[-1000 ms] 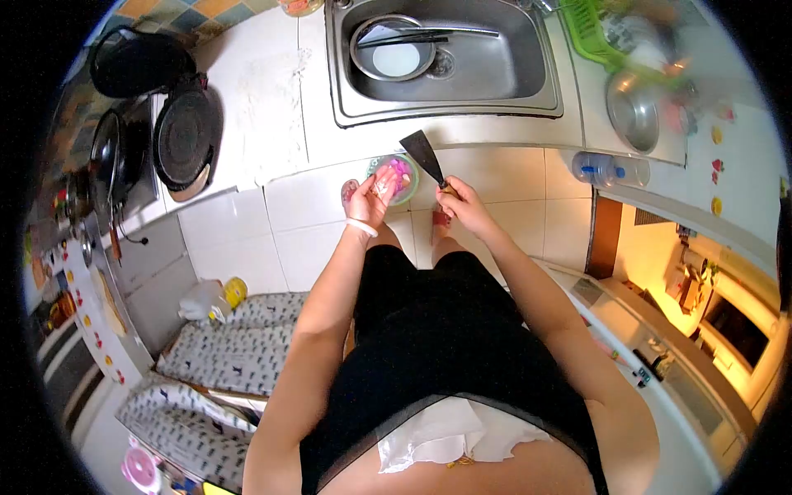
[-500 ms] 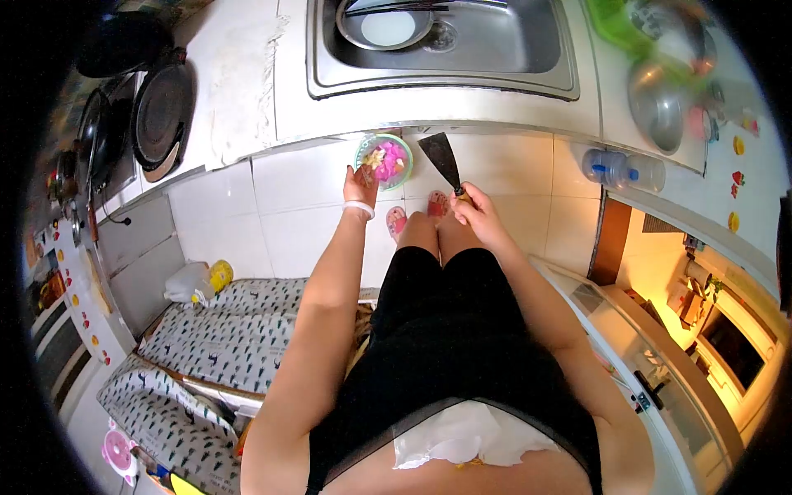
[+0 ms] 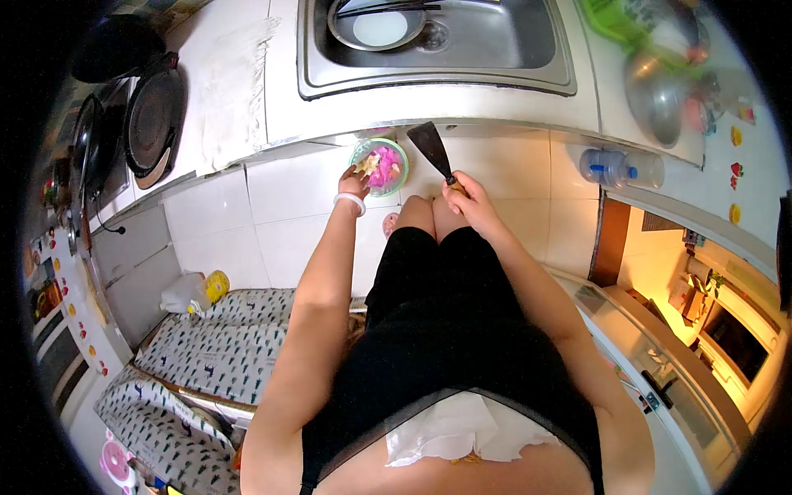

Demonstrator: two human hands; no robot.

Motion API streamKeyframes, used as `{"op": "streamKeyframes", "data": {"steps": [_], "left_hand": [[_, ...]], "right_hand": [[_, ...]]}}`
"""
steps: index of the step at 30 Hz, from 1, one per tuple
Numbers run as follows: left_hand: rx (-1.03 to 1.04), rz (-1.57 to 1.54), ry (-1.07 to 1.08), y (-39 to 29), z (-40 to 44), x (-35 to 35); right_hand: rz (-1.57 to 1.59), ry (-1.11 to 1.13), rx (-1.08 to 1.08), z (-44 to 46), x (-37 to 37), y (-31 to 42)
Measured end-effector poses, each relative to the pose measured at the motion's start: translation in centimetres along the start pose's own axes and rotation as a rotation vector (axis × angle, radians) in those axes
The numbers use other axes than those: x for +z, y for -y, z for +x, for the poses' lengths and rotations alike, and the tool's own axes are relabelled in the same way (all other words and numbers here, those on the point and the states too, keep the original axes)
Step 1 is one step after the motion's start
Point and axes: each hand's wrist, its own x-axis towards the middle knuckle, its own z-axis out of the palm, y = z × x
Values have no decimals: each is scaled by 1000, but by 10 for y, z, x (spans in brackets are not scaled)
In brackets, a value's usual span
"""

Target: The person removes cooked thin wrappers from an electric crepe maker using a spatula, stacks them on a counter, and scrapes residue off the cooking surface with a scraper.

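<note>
My left hand (image 3: 353,183), with a white band at the wrist, is at the left edge of a green-rimmed bin (image 3: 402,175) on the floor. Pink and pale scraps (image 3: 381,167) lie inside the bin. The fingers look apart and I see nothing held in them. To the right, my right hand (image 3: 468,198) is closed round the handle of a scraper (image 3: 431,150), whose dark flat blade points up and to the left, above the floor tiles.
A steel sink (image 3: 495,41) holds a metal bowl (image 3: 375,41) with chopsticks. Dark pans (image 3: 154,115) stand at the left. A green rack (image 3: 606,21) and a steel bowl (image 3: 654,95) are at the right, with plastic bottles (image 3: 606,167) below.
My left hand has gone from palm up, with pale bits on it, to the bin's left edge. The view has shifted, and the scraper stays in my right hand.
</note>
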Motion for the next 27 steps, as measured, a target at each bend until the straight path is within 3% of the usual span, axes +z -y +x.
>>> {"op": "streamKeyframes", "data": {"steps": [2, 10, 16, 22, 25, 27], "left_hand": [[20, -83, 0, -3, -5, -7], [453, 535, -64, -39, -71, 9], [435, 937, -161, -99, -159, 49], [735, 596, -34, -80, -142, 30], [531, 454, -45, -90, -170, 34], [510, 539, -65, -91, -177, 32]], "right_hand": [[-18, 1, 0, -5, 6, 12], [-22, 62, 69, -33, 27, 69], [-26, 56, 50, -48, 35, 91], [-92, 52, -13, -57, 35, 94], [-119, 59, -25, -58, 36, 88], [-146, 56, -35, -59, 38, 89]]}}
